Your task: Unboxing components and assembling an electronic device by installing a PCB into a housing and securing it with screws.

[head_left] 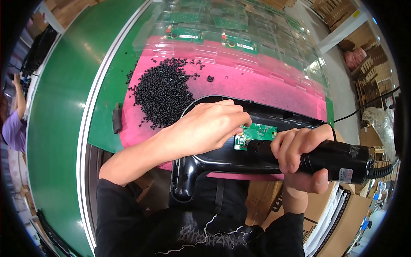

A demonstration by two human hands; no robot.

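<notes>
Fingers of the left hand (205, 126) pinch down at the green circuit board (256, 133) inside a black plastic housing (222, 160). Right hand (299, 150) is clenched around a black electric screwdriver (338, 160), tip at the board. Black screws (162, 92) lie heaped on the pink mat (257, 85) to the far left.

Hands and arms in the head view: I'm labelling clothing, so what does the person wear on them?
Both hands, left hand and right hand, are bare: no gloves. Forearms are bare too. Black sleeves are pushed up near the elbows.
</notes>
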